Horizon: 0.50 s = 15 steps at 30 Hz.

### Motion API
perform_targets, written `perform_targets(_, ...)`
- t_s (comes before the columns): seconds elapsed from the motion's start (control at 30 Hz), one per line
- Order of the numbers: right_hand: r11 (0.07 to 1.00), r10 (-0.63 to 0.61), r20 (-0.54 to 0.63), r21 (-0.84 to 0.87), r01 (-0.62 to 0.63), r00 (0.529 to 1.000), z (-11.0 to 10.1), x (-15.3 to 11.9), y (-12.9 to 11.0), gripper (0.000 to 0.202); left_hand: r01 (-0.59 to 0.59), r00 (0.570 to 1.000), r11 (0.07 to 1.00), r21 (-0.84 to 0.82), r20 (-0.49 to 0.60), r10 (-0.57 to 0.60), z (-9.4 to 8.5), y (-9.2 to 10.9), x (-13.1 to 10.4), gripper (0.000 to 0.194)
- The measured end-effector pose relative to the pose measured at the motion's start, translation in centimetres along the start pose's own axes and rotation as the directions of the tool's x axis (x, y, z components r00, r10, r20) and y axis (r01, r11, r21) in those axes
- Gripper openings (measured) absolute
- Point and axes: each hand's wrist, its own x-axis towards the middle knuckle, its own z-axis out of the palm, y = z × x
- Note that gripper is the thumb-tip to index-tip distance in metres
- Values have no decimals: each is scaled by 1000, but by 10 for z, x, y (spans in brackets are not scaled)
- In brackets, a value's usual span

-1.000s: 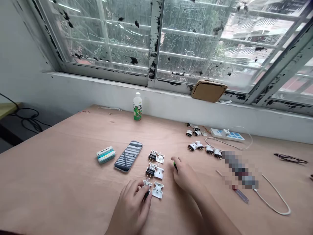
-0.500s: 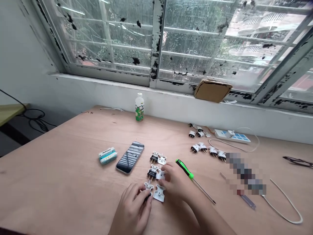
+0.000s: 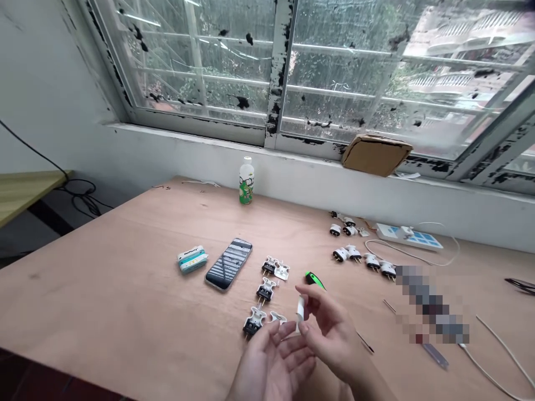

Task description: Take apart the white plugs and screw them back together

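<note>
My right hand point(image 3: 330, 326) pinches a white plastic plug cover point(image 3: 300, 309) between thumb and fingers, tilted up on edge. Just below it, my left hand point(image 3: 282, 356) lies palm up with its fingers spread. Left of the hands, plug halves with black inserts and metal pins stand in a column: a far one point(image 3: 270, 265), a middle one point(image 3: 266, 291) and a near one point(image 3: 253, 323). One loose white cover point(image 3: 281, 271) sits beside the far half. Another cover point(image 3: 277, 317) is partly hidden by my left fingers. Behind my right hand lies a green-and-black screwdriver point(image 3: 314, 279), partly covered.
A phone point(image 3: 229, 264) and a small white-and-teal pack point(image 3: 192, 259) lie to the left. A bottle point(image 3: 246, 181) stands at the back. Several closed plugs point(image 3: 353, 253), a power strip point(image 3: 408, 236) with a white cable, and pliers point(image 3: 520, 285) are on the right. One patch there is pixelated.
My right hand has lifted the white cover from beside the middle plug half. My left hand has left the near plug half and turned palm up. The view has shifted slightly.
</note>
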Motion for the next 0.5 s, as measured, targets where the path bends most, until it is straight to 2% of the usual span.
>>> perform_targets(0.07,999,39,-38,1,-39,999,3,-15,5,42,23,1000,998,-64,23,-21,11,-5,6,23)
perform_targets(0.17,990,74,-74,-114,-82,995,2,-30,7,40,-22,998,997,-75,49,26,18,-6,8,21)
perform_targets(0.27,983,20,2,-185,-19,1000,-3,-34,0,33,-84,992,996,-8,93,84,18,-5,8,18)
perform_targets(0.37,987,-30,32,-158,35,999,-9,-34,-5,28,-81,992,997,20,98,78,17,-6,8,16)
perform_targets(0.43,988,-49,-27,-147,45,998,-13,-34,-3,24,-71,995,997,25,72,69,16,-6,7,14)
perform_targets(0.5,981,-31,-102,-192,10,994,-17,-33,3,20,-113,993,992,48,35,111,13,-4,4,7)
